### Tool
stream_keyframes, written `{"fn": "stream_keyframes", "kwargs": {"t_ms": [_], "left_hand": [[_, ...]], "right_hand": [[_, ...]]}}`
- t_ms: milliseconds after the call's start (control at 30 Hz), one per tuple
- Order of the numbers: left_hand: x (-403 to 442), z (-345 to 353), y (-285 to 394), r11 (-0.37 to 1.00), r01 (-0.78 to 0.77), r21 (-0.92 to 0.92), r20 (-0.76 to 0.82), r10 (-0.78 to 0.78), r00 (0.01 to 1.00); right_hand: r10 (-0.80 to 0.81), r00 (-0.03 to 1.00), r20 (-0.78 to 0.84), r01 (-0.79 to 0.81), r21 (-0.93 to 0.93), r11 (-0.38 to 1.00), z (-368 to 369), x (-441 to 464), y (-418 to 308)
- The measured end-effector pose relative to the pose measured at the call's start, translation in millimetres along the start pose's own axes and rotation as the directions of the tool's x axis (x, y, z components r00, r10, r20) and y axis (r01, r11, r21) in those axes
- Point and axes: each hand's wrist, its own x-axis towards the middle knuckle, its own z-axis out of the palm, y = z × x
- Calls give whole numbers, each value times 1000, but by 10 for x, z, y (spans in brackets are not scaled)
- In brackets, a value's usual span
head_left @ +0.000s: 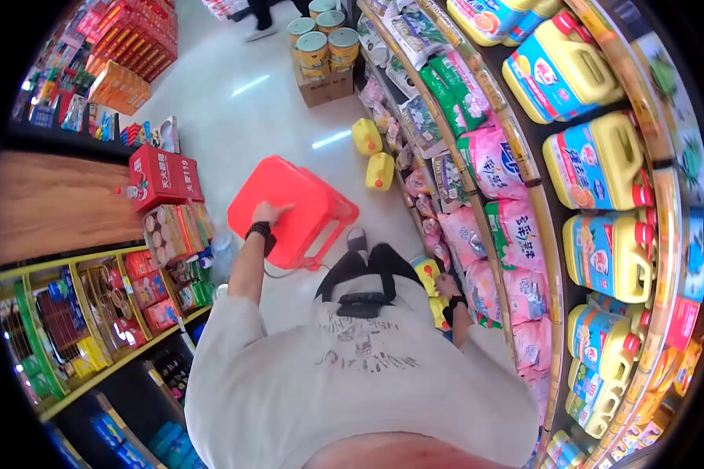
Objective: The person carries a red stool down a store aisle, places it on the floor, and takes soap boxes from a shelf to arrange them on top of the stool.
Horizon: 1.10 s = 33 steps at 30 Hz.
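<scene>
White printed T-shirt [360,399], black trousers [391,263], dark wristbands [262,232].

The pale, shiny floor [219,70] runs up the aisle with streaks of light on it, and from where I stand I can see a carton [327,92] set there, tins [313,53] clustered on top, and yellow jugs [379,170] near the foot of the right-hand shelf [552,266]. Whether the red stool [278,178] touches that floor, I can't tell. The shelf rises in tiers: bags [493,164], many of them pink, crowd the lower levels, while big handled bottles [555,74] line a higher one.
</scene>
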Motion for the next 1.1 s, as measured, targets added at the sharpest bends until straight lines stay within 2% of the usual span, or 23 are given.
{"fn": "stream_keyframes", "kwargs": {"t_ms": [133,233,333,367,467,533,567,667,700,733,800,900,1000,1100], "left_hand": [[602,-277,370,995,-79,57,25,78,997],[1018,-467,624,994,-106,-11,41,107,993],[1495,-631,874,973,-82,215,82,66,994],[1618,-698,964,973,-73,218,107,51,993],[1995,-840,1130,965,-147,217,74,134,988],[2158,-1001,1335,966,-115,231,136,86,987],[2291,-1055,1441,967,-101,235,165,63,984],[2883,-936,1425,934,-167,316,54,158,986],[2830,-1105,1659,952,-126,279,175,79,981],[2954,-1098,1700,944,-142,298,172,94,981],[3223,-1044,1809,928,-177,327,163,129,978],[3681,-880,1910,898,-232,374,90,215,973],[4120,-784,2051,878,-273,394,114,248,962],[4476,-705,2184,881,-285,376,196,225,954]], "right_hand": [[-76,993,-88,87,135,987,170,216,-825],[-137,990,28,138,-50,989,273,637,-1252],[-178,984,24,175,90,980,438,1047,-1574],[-162,986,35,157,108,982,448,1161,-1681],[-47,999,10,46,137,990,494,1397,-2021],[2,999,47,-8,119,993,466,1478,-2217],[11,999,39,-16,136,991,447,1534,-2363],[11,1000,-19,-7,175,985,401,1602,-2736],[-8,999,-42,16,196,980,380,1562,-2824],[-40,996,-75,55,212,976,317,1576,-2953],[19,996,-82,5,275,961,271,1555,-3153],[49,995,-82,-22,293,956,309,1414,-3334],[91,986,-143,-51,263,963,410,1288,-3327],[118,979,-163,-56,342,938,623,1088,-3192]]}}
